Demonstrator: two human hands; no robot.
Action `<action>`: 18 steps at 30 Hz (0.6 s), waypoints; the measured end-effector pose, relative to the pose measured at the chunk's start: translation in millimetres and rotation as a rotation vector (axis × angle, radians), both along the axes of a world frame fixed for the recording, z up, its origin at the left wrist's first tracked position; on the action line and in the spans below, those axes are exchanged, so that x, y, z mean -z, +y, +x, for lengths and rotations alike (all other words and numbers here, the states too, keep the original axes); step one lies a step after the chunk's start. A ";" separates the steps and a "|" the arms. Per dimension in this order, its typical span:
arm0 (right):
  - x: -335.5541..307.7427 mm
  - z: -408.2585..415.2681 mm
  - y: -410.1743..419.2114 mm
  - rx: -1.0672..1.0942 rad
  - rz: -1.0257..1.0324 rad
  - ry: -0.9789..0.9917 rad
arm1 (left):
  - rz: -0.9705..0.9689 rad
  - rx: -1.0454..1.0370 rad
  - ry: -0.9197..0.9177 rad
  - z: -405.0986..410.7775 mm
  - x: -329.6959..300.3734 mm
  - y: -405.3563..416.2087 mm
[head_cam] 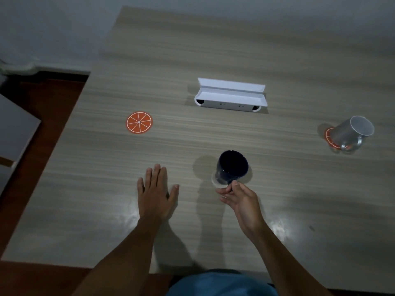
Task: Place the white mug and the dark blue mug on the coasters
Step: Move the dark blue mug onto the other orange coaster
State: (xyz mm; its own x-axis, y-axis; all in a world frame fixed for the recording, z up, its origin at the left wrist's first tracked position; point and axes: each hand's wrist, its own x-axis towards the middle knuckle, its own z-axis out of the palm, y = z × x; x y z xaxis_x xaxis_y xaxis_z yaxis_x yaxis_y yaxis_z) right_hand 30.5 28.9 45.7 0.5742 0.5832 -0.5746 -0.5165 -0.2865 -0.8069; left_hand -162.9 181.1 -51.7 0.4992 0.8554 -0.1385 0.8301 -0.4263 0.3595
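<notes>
Well ahead and to the left of the left hand's fingertips lies the free orange coaster (139, 122), flat on bare wood and not far from the table's (213, 50) left edge, beyond which the floor drops away. It is the only coaster with nothing on it, so it looks like the blue mug's destination.

The left hand (155, 195) rests palm down on the tabletop, fingers stretched flat and slightly spread, holding nothing; it probably just steadies the person while the other hand works.

Right of those fingers, across a strip of clear wood, stands the dark blue mug (232, 166), upright with its mouth open to the camera. The right hand (242, 199) meets it at the near side: the thumb and curled fingers (224, 191) pinch what appears to be the handle, though the handle itself is mostly hidden behind them. That grip suits lifting without tipping.

Ahead of the right fingers, farther back, sits a white folded stand (230, 96), apart from everything else.

Far to the right of the fingers, the white mug (350, 131) already stands on the second coaster (330, 138), near the table's right side.

From the blue mug to the free coaster the way runs diagonally left and forward over open surface, passing just ahead of the resting left fingers; the stand stays clear of that line.
</notes>
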 end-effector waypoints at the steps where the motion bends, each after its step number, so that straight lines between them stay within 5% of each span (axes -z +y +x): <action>1: -0.4 -1.6 5.0 -0.006 0.005 -0.001 | 0.003 0.000 0.007 -4.4 0.1 6.3; 18: 0.1 -56.3 154.0 -0.201 0.039 -0.053 | 0.046 -0.096 0.046 -54.4 3.8 117.5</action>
State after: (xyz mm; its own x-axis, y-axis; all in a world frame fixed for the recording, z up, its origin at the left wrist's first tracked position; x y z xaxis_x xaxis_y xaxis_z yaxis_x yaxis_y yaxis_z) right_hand -25.8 183.0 45.6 0.4729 0.7102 -0.5216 -0.4083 -0.3479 -0.8439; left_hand -217.3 298.6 -55.5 0.4087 0.9049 -0.1191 0.8831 -0.3591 0.3019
